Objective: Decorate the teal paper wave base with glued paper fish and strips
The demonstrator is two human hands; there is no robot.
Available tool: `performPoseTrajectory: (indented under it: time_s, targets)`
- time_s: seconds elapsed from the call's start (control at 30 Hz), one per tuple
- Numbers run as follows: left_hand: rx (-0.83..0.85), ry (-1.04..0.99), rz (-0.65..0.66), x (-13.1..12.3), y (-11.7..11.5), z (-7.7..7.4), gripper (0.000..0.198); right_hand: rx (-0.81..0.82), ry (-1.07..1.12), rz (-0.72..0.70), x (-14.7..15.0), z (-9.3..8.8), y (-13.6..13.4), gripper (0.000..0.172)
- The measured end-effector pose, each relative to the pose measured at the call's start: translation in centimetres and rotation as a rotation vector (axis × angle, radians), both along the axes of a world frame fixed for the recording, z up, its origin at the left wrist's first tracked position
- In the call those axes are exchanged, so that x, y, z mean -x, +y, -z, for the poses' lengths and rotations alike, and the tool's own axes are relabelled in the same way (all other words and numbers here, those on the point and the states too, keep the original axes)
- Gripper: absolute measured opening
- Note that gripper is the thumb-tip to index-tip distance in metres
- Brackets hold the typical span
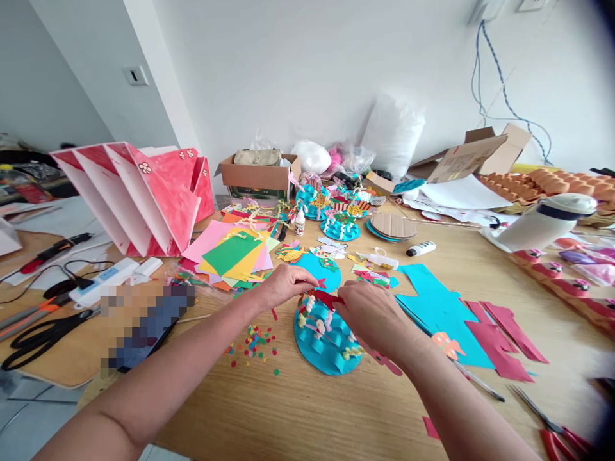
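My right hand point(369, 315) is closed on a small piece of red paper point(327, 299) over a round blue paper craft point(303, 346). Curled blue strips, twisted pale pieces and small paper decorations stand up from this disc. At the far edge of the craft, my left hand point(287, 283) has its fingers pinched together beside the red paper; whatever lies between them is hidden. A flat blue paper circle point(331, 272) lies just behind the hands. To the right of my right hand are blue paper sheets point(432, 307) with an orange paper fish point(446, 344) on them.
Paper dots point(259, 340) are scattered left of the craft. Red-handled scissors point(552, 426) lie at the right front, black scissors point(45, 339) at the left. Behind stand a glue bottle point(300, 223), coloured sheets point(233, 253) and finished blue crafts point(340, 227). A white flask point(545, 221) leans at right.
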State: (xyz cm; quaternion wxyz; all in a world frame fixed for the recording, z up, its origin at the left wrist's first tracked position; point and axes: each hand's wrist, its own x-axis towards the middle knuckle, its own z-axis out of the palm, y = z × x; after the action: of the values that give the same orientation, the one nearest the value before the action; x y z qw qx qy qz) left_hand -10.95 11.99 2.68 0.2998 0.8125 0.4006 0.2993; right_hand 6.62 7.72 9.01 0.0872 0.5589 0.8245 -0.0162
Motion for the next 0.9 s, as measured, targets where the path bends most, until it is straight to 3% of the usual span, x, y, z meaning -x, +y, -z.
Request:
performPoseTrajectory:
  time_s: [0.5,0.67,0.9]
  targets:
    - [-0.06,0.101,0.132,0.0,0.5,-0.7,0.016,-0.008,-0.004,0.012,-0.1,0.2,0.1,0.029]
    - [-0.04,0.134,0.116,-0.2,0.2,-1.2,0.016,-0.023,0.005,0.001,-0.2,0.4,0.2,0.03]
    - [-0.058,0.139,0.086,-0.6,0.4,-0.6,0.011,-0.022,0.01,-0.002,0.0,0.3,0.0,0.029]
